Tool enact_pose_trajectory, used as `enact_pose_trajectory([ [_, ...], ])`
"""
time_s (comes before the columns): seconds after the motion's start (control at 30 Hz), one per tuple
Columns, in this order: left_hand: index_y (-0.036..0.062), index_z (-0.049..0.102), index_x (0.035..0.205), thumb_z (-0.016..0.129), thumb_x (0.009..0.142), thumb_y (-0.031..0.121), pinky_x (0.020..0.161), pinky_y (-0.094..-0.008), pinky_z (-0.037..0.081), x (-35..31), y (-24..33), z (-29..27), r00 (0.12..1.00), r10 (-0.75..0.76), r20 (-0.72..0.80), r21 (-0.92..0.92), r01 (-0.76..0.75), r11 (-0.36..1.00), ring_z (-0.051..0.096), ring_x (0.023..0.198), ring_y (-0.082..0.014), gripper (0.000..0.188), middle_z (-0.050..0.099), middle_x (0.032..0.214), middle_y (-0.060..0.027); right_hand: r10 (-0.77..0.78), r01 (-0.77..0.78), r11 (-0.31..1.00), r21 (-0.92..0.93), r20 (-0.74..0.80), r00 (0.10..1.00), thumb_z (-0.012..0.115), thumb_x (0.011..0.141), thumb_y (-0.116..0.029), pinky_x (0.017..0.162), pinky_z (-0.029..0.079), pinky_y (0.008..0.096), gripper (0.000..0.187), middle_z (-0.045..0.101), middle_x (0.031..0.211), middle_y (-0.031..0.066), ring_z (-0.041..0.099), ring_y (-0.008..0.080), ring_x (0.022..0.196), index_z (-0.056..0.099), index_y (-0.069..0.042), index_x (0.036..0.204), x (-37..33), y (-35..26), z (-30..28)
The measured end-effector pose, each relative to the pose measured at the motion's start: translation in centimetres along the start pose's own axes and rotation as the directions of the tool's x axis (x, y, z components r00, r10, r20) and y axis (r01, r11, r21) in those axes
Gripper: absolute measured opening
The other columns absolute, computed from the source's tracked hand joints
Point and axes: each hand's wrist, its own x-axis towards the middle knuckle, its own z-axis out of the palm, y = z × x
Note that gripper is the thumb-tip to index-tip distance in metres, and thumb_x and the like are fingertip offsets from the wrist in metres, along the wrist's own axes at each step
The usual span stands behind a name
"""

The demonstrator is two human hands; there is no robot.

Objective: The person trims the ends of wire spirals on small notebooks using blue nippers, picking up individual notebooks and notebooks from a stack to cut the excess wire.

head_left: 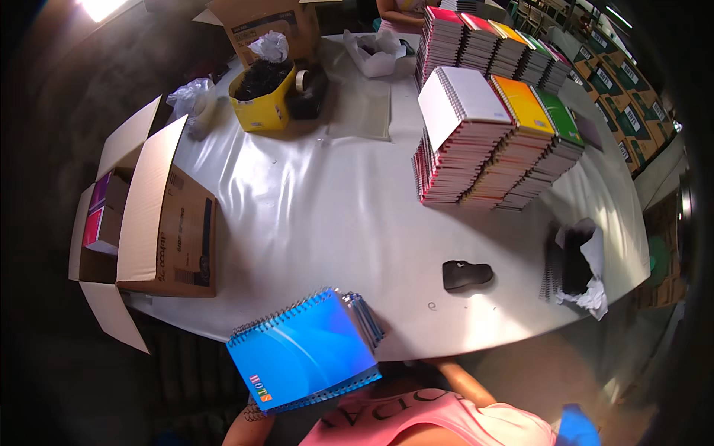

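Note:
A stack of blue spiral notebooks (301, 353) is tilted over the near edge of the table, its coils along the far side. More blue-edged notebooks (363, 318) fan out at its right end. From the lower edge my left forearm (249, 429) runs up under the stack's near left corner. That hand's fingers are hidden beneath the notebooks, which it holds up. My right forearm (467, 380) bends in toward the table edge, right of the stack. Its hand is hidden, so I cannot tell whether it touches the notebooks.
An open cardboard box (182, 230) stands left. Tall notebook stacks (476, 160) rise at right, with more notebook piles (494, 48) behind. A black object (467, 276) and a paper-lined container (591, 267) lie near right. A yellow bin (260, 110) stands far left. Brown cartons (621, 100) are piled beyond the table.

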Motion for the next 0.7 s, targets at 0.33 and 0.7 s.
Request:
enact_pose_trajectory([
  [0.33, 0.0116, 0.054, 0.095, 0.052, 0.088, 0.036, 0.054, -0.0273, 0.034, -0.3, 0.2, 1.9, 1.000, -0.004, 0.002, -0.069, 0.004, 0.998, 0.041, 0.064, -0.0106, 0.025, 0.050, 0.080, 0.0016, 0.018, -0.018, 1.000, 0.003, 0.057, 0.998, 0.057, 0.081, -0.039, 0.098, 0.038, 0.0454, 0.051, 0.056, 0.118, 0.0226, 0.051, 0.0392, 0.111, 0.056, -0.007, 0.120, -1.6, 2.8, 2.6],
  [0.7, 0.0134, 0.052, 0.104, 0.048, 0.090, 0.046, 0.054, -0.0252, 0.032, -2.0, -2.8, 4.8, 0.910, 0.407, -0.080, -0.779, -0.311, 0.544, 0.039, 0.065, -0.0096, 0.036, 0.049, 0.085, 0.0026, 0.048, 0.003, 0.994, -0.105, 0.478, 0.877, 0.057, 0.083, -0.036, 0.092, 0.044, 0.0434, 0.046, 0.058, 0.113, 0.0223, 0.055, 0.0385, 0.106, 0.053, -0.007, 0.120, -3.1, 0.9, 1.8],
])
